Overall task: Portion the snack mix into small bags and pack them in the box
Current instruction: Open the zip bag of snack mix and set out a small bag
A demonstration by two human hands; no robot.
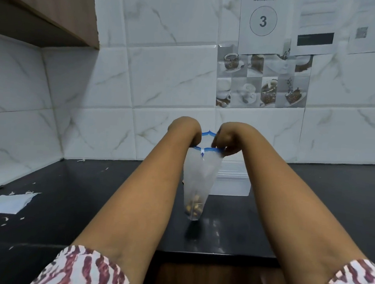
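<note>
At the centre of the frame we see a small clear zip bag (pixel 199 182) hanging in the air above the black counter (pixel 90 190). Its blue zip rim is pulled open into a rough diamond between the two hands. The bag tapers to a point at the bottom, where a small heap of tan and brown snack mix (pixel 194 205) sits; the rest of the bag is empty and cloudy-looking.

The left hand (pixel 186 130) grips the left end of the rim, its fingers curled shut over the plastic, though we see them only from the back of the wrist. The right hand (pixel 225 141) pinches the right end, fingers (pixel 218 141) closed on the blue strip.

Behind the bag and right forearm, a translucent plastic box (pixel 232 182) rests on the counter against the wall, partly covered; we cannot tell what it holds. The picture is soft with motion blur.

The counter is glossy and dark, with white scraps and a torn white sheet (pixel 4 204) at lower left. The wall is white marble-look tile (pixel 164 78), with a paper sign reading "WORKSTATION 3" (pixel 263 23) at upper right. Striped red-and-white sleeves (pixel 80 269) fill the bottom edge.
</note>
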